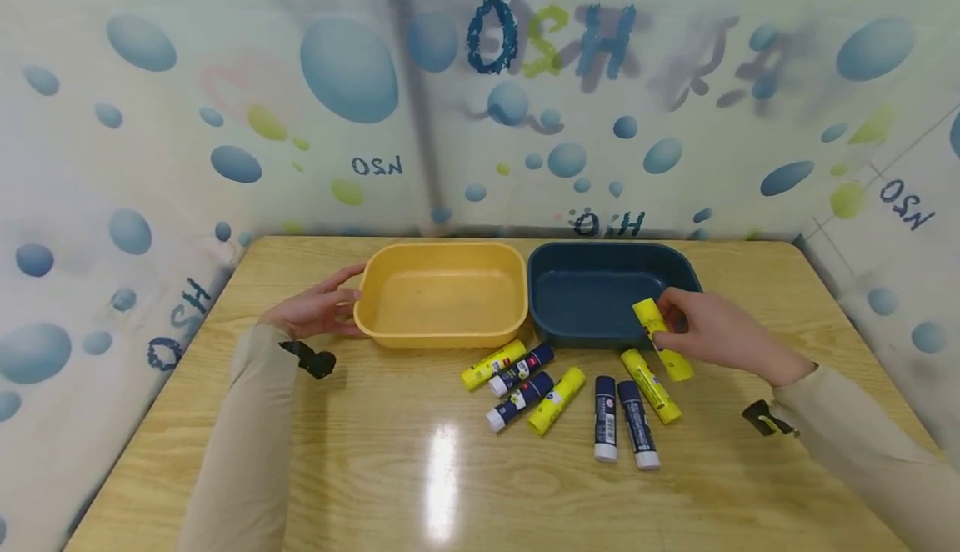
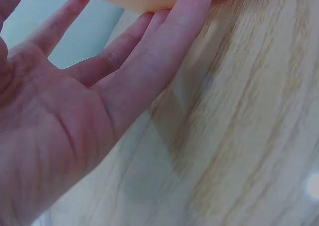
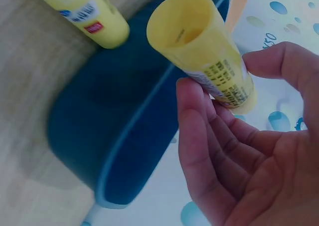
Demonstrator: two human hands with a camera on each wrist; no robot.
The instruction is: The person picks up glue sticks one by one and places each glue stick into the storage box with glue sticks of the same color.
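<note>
In the head view my right hand [image 1: 708, 331] pinches a yellow glue stick [image 1: 663, 339] between thumb and fingers, tilted over the front right edge of the dark blue bin [image 1: 540, 298]. The right wrist view shows the hollow end of this glue stick [image 3: 214, 61] facing the camera, its printed label partly behind the fingers. At the left, the extended fingers of my left hand [image 1: 318, 306] touch the outer left side of the yellow-orange bin [image 1: 442, 340]. From the left wrist, those straight fingers [image 2: 149, 66] reach up against the bin's wall.
Before the bins, yellow glue sticks [image 1: 557, 402] and navy glue sticks with white caps [image 1: 606, 419] lie scattered on the wooden table [image 1: 360, 452]. One yellow stick [image 1: 651, 387] lies just below the right hand. A patterned wall [image 1: 480, 160] stands behind the bins.
</note>
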